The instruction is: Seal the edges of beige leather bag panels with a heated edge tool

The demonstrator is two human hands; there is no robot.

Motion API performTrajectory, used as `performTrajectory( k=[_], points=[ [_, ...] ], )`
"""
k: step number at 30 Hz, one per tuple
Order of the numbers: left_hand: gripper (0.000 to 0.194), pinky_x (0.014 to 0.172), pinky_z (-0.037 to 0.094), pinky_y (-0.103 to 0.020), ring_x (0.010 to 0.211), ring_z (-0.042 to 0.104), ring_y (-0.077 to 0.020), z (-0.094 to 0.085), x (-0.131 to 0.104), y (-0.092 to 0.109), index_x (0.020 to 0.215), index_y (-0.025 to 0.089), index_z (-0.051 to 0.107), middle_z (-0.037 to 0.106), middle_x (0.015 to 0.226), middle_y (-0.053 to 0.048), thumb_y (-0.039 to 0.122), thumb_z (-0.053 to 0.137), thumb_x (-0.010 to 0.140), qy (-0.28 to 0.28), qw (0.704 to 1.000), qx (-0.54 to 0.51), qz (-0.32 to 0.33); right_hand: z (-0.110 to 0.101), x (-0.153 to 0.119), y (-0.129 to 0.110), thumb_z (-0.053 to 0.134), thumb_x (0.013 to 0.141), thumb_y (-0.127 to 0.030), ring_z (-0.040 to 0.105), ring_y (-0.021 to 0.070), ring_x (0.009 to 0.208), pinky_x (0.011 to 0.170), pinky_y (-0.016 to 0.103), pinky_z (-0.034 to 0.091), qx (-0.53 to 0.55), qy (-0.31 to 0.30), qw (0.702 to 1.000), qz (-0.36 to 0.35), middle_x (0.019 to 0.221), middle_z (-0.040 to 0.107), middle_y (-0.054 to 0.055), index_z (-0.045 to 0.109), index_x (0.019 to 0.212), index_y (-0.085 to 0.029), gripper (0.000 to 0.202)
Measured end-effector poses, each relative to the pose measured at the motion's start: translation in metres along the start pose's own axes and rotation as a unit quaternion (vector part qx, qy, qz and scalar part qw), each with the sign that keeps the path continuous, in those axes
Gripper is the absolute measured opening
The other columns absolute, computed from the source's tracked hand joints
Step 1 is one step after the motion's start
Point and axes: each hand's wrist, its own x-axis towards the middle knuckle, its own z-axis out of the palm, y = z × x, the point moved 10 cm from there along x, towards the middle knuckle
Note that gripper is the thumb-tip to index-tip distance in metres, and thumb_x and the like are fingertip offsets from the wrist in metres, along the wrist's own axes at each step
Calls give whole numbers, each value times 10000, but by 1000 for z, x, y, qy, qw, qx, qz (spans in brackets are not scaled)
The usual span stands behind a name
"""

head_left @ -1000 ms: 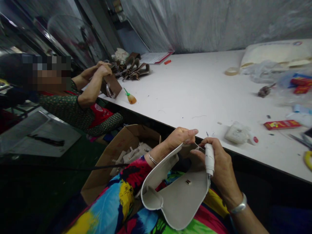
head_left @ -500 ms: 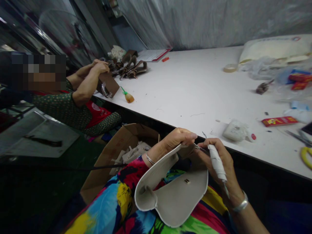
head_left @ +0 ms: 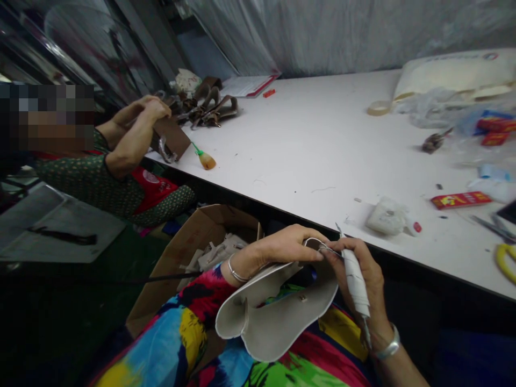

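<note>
A pale, off-white handbag (head_left: 278, 325), curved and gaping, lies over my lap with a small metal fitting on its inner panel. My left hand (head_left: 288, 244) is closed on its upper edge, thumb and fingers pinching beside a thin pale loop. My right hand (head_left: 360, 274) holds an awl (head_left: 355, 282) with a white-wrapped handle, a thin metal end showing above and below. The right fingertips also pinch at the bag's edge, close to the left fingers. What exactly they grip there is partly hidden.
A white table (head_left: 306, 134) runs ahead, with a plastic-wrapped bundle (head_left: 387, 216), red box (head_left: 461, 200), scissors (head_left: 494, 226) and tape roll (head_left: 379, 108). A glue bottle (head_left: 206, 159) stands near a co-worker (head_left: 133, 140) handling a brown bag. A cardboard box (head_left: 173, 269) holds pale pieces.
My left hand has turned flatter over the bag's edge, and a pale loop now shows by its fingers. The bag has tilted and shifted slightly left. The awl stays in my right hand.
</note>
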Motion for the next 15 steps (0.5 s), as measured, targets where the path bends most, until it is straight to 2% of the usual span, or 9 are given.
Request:
performTrajectory(
  k=[5,8,12,15],
  points=[
    [322,830,518,-279,901,693,-183,4,11,-9,1137,158,790,793,994,-56,264,726,840,38,999,-18,-28,2,1,19,722,959,-425,702,165,765,628,229,544,19,-4,999,37,933,756,22,644,966,-225,214],
    [242,890,502,-292,944,699,-192,4,19,-18,1039,143,808,797,995,-65,263,714,851,71,997,-25,-35,-8,-1,32,691,982,-442,724,173,790,673,254,566,20,11,998,52,964,766,30,626,1020,-227,228],
    [138,797,468,-269,833,658,-165,-4,24,-29,876,133,779,765,867,-44,235,704,818,143,987,-52,-59,-46,-3,51,651,1004,-491,746,210,927,802,318,571,-10,65,997,50,1032,769,51,623,1126,-229,290],
    [120,739,437,-251,761,602,-139,1,30,-29,806,141,748,717,782,-18,254,715,781,158,981,-99,-55,-84,0,66,606,1016,-551,726,218,866,810,348,548,-29,123,990,59,992,744,58,666,1174,-209,381]
  ],
)
